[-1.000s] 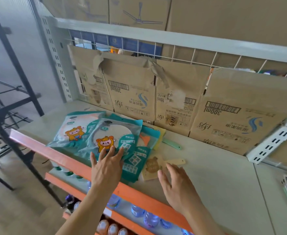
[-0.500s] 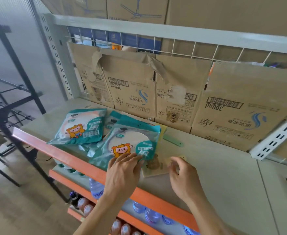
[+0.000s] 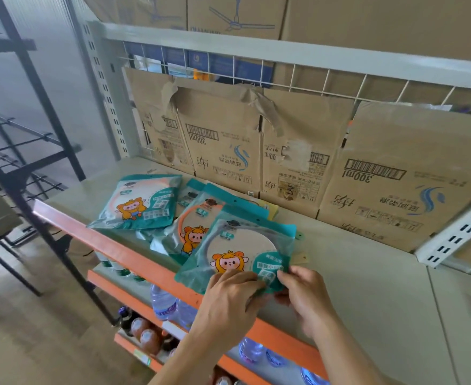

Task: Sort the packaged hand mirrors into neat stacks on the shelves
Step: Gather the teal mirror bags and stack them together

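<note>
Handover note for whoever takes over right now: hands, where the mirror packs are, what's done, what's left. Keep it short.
Left hand: fingers pinch the near edge of the front mirror pack.
Right hand: pinches the same pack's near right corner.
Packs: it overlaps a second pack. A third pack lies further left on the shelf. More are partly hidden behind.
Done: no neat stack yet; the packs lie fanned.
Left: square them into stacks.

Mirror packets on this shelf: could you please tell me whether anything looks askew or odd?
Yes. The left packet, middle packet and front packet lie fanned at different angles, not stacked. The front one, pinched by the left hand and right hand, overhangs the orange shelf edge.
</note>
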The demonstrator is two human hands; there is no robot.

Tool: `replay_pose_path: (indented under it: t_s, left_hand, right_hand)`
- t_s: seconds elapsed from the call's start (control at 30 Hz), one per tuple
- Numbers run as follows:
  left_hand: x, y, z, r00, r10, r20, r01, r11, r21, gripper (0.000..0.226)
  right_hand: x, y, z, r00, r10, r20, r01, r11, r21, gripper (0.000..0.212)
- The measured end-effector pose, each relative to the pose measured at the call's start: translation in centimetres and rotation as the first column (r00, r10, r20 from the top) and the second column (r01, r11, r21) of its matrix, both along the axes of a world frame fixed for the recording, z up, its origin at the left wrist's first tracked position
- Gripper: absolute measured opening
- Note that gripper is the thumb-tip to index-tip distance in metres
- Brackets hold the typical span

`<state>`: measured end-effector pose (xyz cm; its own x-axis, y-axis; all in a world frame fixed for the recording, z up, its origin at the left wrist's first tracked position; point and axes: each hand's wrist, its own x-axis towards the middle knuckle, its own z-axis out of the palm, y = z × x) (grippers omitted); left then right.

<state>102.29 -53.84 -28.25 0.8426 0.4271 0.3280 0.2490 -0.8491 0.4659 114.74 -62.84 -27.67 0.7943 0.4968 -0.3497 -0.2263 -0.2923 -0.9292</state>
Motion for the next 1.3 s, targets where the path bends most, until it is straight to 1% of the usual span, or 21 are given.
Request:
replay_pose_path:
  t_s: [0.1, 0.13, 0.17, 0.3, 0.33, 0.4, 0.43, 0.53, 0.63, 0.67, 0.73, 0.8, 0.87, 0.9, 1.0, 1.13, 1.2, 1.3]
  left_hand:
    - [-0.8, 0.1, 0.4, 0.997, -0.035, -0.07, 0.028, 0.994, -0.104, 0.083]
    - [-1.1, 0.4, 0.4, 0.997, -0.023, -0.07, 0.016, 0.995, -0.101, 0.089]
    - [-1.3, 0.7, 0.3, 0.998, 0.005, -0.056, -0.01, 0.995, -0.096, 0.086]
    - [-1.9, 2.1, -0.4, 0.983, 0.176, -0.046, -0.176, 0.984, 0.004, 0.05]
    - [-2.0, 2.5, -0.7, 0.973, 0.225, -0.047, -0.225, 0.974, 0.004, 0.045]
    - [-2.2, 3.1, -0.6, 0.944, 0.312, -0.105, -0.316, 0.949, -0.023, 0.043]
    - [-2.2, 3.3, -0.7, 0.927, 0.356, -0.116, -0.363, 0.93, -0.05, 0.044]
    - [-2.1, 3.7, -0.2, 0.883, 0.449, -0.137, -0.468, 0.863, -0.19, 0.046]
    - [-1.8, 3.7, 0.9, 0.849, 0.518, -0.102, -0.52, 0.786, -0.335, 0.037]
    - [-1.6, 3.7, 1.2, 0.835, 0.54, -0.11, -0.533, 0.741, -0.408, 0.035]
    - [-1.1, 3.6, 1.5, 0.817, 0.557, -0.147, -0.539, 0.648, -0.538, 0.04]
    - [-0.6, 3.5, 1.3, 0.815, 0.548, -0.186, -0.529, 0.573, -0.626, 0.043]
    - [0.1, 3.4, 1.1, 0.822, 0.531, -0.208, -0.514, 0.531, -0.674, 0.034]
    - [0.4, 3.3, 1.0, 0.83, 0.52, -0.202, -0.498, 0.528, -0.688, 0.029]
    - [1.2, 2.5, 1.0, 0.868, 0.462, -0.179, -0.443, 0.562, -0.698, 0.038]
    - [2.5, 1.0, 1.8, 0.906, 0.411, -0.097, -0.363, 0.64, -0.677, 0.035]
    - [3.3, 0.3, 2.1, 0.921, 0.386, -0.045, -0.307, 0.651, -0.694, 0.031]
    - [4.3, -1.2, 2.4, 0.932, 0.361, 0.009, -0.246, 0.653, -0.717, 0.031]
  right_hand:
    - [-0.3, 0.0, -0.4, 1.0, -0.021, -0.004, 0.021, 1.0, -0.006, 0.015]
    - [-0.4, 0.0, -0.4, 1.0, -0.027, -0.006, 0.027, 1.0, -0.001, 0.016]
    - [-0.5, -0.1, -0.4, 0.999, -0.031, -0.007, 0.031, 1.0, 0.003, 0.015]
    - [-0.9, -0.1, -0.5, 0.999, -0.044, -0.03, 0.045, 0.999, 0.029, 0.014]
    - [-0.9, -0.1, -0.5, 0.998, -0.049, -0.03, 0.05, 0.998, 0.032, 0.014]
    - [-0.9, -0.2, -0.6, 0.998, -0.051, -0.021, 0.052, 0.998, 0.034, 0.013]
    - [-0.9, -0.3, -0.6, 0.999, -0.051, -0.016, 0.051, 0.998, 0.035, 0.014]
    - [-0.7, -0.8, -0.6, 0.998, -0.06, 0.004, 0.06, 0.998, 0.032, 0.015]
    - [-0.3, -1.4, -0.5, 0.997, -0.077, 0.024, 0.076, 0.996, 0.037, 0.018]
    - [-0.2, -1.6, -0.5, 0.996, -0.085, 0.027, 0.084, 0.996, 0.041, 0.019]
    - [0.0, -2.0, -0.2, 0.994, -0.104, 0.034, 0.102, 0.994, 0.051, 0.023]
    - [0.3, -2.5, 0.0, 0.991, -0.118, 0.058, 0.115, 0.992, 0.051, 0.026]
    - [0.5, -3.1, 0.2, 0.988, -0.126, 0.094, 0.122, 0.991, 0.048, 0.027]
    - [0.6, -3.5, 0.4, 0.985, -0.13, 0.113, 0.125, 0.991, 0.05, 0.028]
    - [1.1, -4.7, 0.8, 0.977, -0.149, 0.155, 0.14, 0.988, 0.07, 0.03]
    - [1.8, -6.1, 1.1, 0.968, -0.174, 0.178, 0.16, 0.983, 0.091, 0.025]
    - [2.2, -7.0, 1.2, 0.965, -0.191, 0.181, 0.174, 0.979, 0.106, 0.023]
    - [2.8, -8.6, 1.3, 0.959, -0.207, 0.195, 0.189, 0.976, 0.105, 0.025]
